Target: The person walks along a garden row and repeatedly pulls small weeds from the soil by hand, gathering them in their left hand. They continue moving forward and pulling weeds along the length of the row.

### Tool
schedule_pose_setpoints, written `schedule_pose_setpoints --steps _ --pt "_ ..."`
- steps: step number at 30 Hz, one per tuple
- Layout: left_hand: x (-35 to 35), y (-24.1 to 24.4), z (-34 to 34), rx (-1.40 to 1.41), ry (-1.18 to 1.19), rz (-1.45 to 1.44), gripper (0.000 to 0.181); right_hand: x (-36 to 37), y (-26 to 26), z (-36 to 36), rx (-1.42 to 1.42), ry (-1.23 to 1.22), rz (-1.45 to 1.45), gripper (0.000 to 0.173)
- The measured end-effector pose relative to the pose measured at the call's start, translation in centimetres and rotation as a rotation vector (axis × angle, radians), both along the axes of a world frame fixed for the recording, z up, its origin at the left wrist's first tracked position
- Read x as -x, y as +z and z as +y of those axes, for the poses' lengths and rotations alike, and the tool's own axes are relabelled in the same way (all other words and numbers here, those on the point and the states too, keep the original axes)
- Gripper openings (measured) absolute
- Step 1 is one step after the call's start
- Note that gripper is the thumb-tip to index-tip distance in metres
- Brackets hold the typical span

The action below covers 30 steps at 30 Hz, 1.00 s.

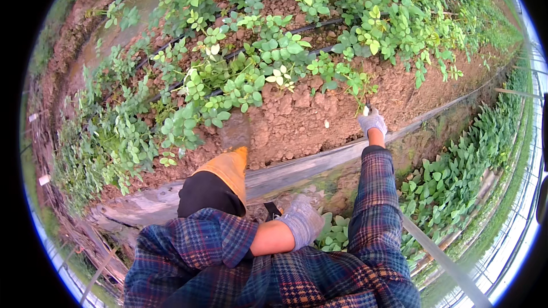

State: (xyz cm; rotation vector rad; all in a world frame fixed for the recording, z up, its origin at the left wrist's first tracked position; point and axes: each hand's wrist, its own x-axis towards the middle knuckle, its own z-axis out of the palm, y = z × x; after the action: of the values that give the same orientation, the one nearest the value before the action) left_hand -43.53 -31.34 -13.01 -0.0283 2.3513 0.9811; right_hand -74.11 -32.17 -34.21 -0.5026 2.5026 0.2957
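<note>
My right hand (373, 122), in a grey knitted glove, reaches out over the bed's near edge. Its fingers are closed on a small dark-tipped tool (367, 108), perhaps pruning shears, mostly hidden by the hand. The tool touches the base of a small leafy shoot (358, 83) at the soil. My left hand (305, 221), gloved too, is close to my body in a loose curl; whether it holds anything cannot be seen. Leafy shrubs that look like rose plants (280, 47) grow across the bed. A pale fragment (326, 123) lies on the bare soil (295, 115).
A weathered wooden board (295, 166) edges the bed. Black drip lines (319, 27) run between the plants. My bent knee with an orange-trimmed covering (229, 171) is at the board. Broad-leaved plants (454, 179) grow at right, near a metal pole (443, 259).
</note>
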Motion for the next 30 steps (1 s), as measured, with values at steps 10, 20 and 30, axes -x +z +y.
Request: schedule_pose_setpoints --steps 10,20,30 --pt "0.5 -0.3 0.3 -0.004 -0.174 -0.152 0.021 -1.8 -2.5 0.1 0.893 -0.222 -0.294 0.06" --pt "1.9 -0.3 1.5 0.022 -0.079 -0.008 0.025 -8.9 13.9 -15.7 0.656 0.326 -0.197 0.058" --pt "1.5 -0.4 0.3 0.029 -0.084 -0.069 0.033 -7.4 5.5 -10.9 1.416 -0.938 -1.31 0.029"
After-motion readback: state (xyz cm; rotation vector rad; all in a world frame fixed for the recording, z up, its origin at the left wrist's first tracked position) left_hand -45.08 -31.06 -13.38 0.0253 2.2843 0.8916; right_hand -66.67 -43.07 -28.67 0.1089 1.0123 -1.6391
